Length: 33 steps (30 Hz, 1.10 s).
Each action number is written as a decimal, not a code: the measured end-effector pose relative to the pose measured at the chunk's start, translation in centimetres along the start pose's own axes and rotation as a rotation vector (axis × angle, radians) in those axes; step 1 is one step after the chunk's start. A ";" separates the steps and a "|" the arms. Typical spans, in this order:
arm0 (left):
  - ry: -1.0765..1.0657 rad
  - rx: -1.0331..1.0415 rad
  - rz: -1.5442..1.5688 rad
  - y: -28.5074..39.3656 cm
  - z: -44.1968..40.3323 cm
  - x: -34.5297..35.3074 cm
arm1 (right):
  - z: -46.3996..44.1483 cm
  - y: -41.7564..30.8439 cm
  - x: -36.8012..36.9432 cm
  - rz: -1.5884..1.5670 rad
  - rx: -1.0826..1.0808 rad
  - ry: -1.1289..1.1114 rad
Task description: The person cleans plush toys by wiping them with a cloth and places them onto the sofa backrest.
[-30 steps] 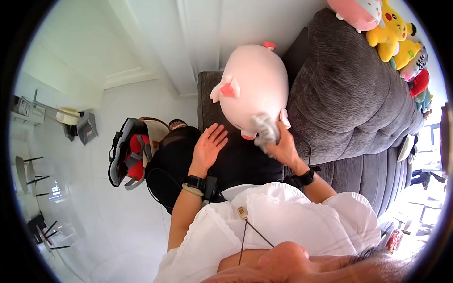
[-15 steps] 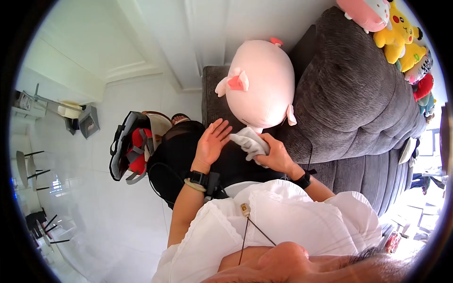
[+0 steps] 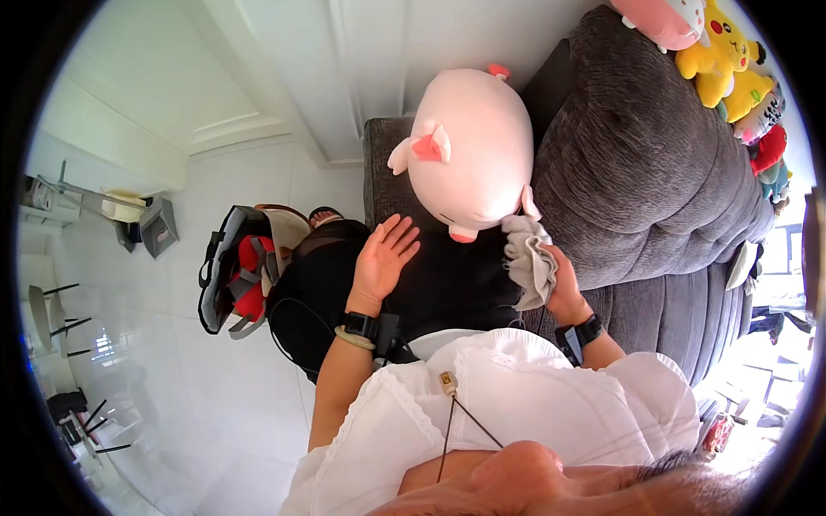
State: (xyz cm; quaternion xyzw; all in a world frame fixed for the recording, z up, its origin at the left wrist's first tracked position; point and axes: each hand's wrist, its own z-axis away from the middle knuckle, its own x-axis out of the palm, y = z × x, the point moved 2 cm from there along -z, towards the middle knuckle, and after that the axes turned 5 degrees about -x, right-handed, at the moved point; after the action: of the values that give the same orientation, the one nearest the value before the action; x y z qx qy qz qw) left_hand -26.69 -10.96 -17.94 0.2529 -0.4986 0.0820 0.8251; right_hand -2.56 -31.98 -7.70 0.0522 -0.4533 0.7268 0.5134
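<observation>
My right hand (image 3: 564, 288) grips a crumpled light grey cloth (image 3: 528, 261) beside the sofa seat. Folds hide the cloth's exact kind, and part of its top edge meets the pink pig plush (image 3: 473, 146) near an ear. The plush lies on the dark grey sofa (image 3: 662, 155), its snout pointing toward me. Over my lap, my left hand (image 3: 384, 258) is held palm up with fingers stretched out, holding nothing. Black trousers (image 3: 323, 279) cover my legs beneath it.
A bag with red and grey parts (image 3: 249, 267) stands on the white tiled floor (image 3: 206, 387) to the left. Several plush toys, one yellow (image 3: 723, 56), line the sofa's top. A grey bin-like container (image 3: 158, 228) sits farther left.
My right hand has moved right with the grey cloth, away from my left hand and toward the sofa back. The cloth now hangs more spread out. My left hand has barely moved.
</observation>
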 end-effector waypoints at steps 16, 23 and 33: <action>-0.039 0.031 0.052 0.0 0.3 -0.7 | -1.5 -3.5 5.7 0.143 -0.444 -0.151; -0.003 0.009 0.028 0.0 0.1 -0.6 | -0.2 1.7 4.0 0.406 0.259 -0.129; -0.029 0.032 0.042 0.0 0.3 -0.6 | -0.5 -0.1 3.8 0.108 0.115 -0.157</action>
State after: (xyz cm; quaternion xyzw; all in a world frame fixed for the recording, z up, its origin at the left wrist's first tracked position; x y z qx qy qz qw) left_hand -27.17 -11.02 -18.32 0.2566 -0.5144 0.1033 0.8117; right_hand -4.07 -28.95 -5.79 0.1139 -0.4518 0.7718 0.4327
